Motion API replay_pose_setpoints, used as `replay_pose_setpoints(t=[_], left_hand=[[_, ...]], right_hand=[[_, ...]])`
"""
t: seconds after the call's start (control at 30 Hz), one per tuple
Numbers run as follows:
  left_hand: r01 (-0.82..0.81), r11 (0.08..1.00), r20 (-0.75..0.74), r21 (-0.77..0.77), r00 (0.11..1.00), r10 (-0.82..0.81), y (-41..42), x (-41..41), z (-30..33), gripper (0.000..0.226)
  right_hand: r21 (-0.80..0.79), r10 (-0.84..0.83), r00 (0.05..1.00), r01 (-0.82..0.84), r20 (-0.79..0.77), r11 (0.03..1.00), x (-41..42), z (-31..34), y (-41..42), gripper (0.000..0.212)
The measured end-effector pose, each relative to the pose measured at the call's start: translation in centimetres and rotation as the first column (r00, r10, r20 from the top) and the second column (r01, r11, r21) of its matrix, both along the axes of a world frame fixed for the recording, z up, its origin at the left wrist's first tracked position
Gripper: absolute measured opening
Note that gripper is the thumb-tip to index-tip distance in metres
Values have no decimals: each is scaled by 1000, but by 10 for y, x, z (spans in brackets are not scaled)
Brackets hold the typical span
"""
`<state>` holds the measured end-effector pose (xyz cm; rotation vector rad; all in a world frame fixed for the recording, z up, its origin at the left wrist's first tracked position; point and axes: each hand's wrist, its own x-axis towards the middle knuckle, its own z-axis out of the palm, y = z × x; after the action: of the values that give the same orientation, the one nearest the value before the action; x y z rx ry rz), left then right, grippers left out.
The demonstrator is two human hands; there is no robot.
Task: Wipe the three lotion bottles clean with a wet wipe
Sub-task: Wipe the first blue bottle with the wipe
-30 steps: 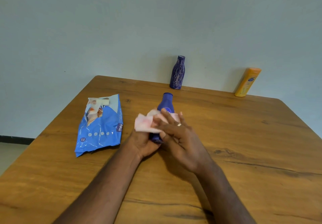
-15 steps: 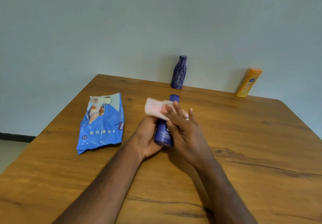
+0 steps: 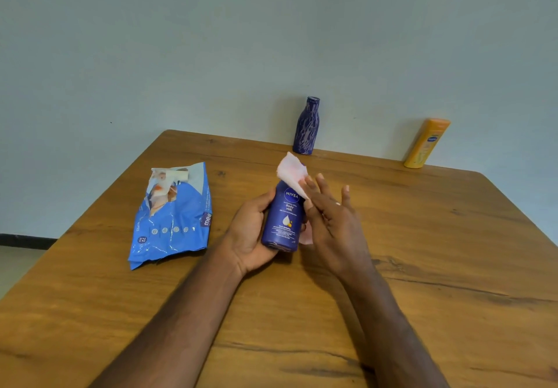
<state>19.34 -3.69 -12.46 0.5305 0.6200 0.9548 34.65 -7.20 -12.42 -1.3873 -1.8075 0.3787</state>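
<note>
My left hand [image 3: 252, 233] grips a dark blue lotion bottle [image 3: 283, 221] from its left side, label facing me, its base near the table. My right hand [image 3: 330, 221] presses a white-pink wet wipe [image 3: 292, 173] against the bottle's right side and top; the wipe hides the cap. A patterned purple bottle [image 3: 306, 126] stands upright at the table's far edge. An orange-yellow lotion bottle [image 3: 426, 143] leans against the wall at the far right.
A blue wet-wipe pack [image 3: 172, 215] lies torn open to the left of my hands. The wooden table [image 3: 437, 267] ends at the wall behind the two far bottles. A strip of floor shows at the left.
The blue bottle has turned in my left hand so its label faces me. The wipe and my right hand slid from the bottle's middle up to its top and right side.
</note>
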Motion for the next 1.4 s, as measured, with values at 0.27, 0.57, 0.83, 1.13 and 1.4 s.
replay_pose_setpoints(t=[0.27, 0.57, 0.83, 1.13, 1.4], left_hand=[[42, 998, 50, 39, 998, -44, -1, 2, -3, 40], [1, 997, 77, -80, 997, 5, 3, -7, -3, 52], [21, 997, 30, -69, 999, -19, 1, 1, -2, 37], [-23, 1000, 105, -17, 994, 25, -1, -7, 2, 34], [-90, 995, -93, 48, 991, 94, 1, -7, 7, 66]], right_hand=[[51, 102, 993, -105, 60, 993, -12, 0, -3, 44], [-48, 311, 949, -309, 55, 950, -13, 4, -15, 41], [-23, 75, 996, -74, 50, 997, -10, 3, -8, 42], [-44, 153, 978, -161, -140, 986, -10, -2, -16, 41], [-173, -444, 681, 430, -582, 886, 5, 2, -5, 34]])
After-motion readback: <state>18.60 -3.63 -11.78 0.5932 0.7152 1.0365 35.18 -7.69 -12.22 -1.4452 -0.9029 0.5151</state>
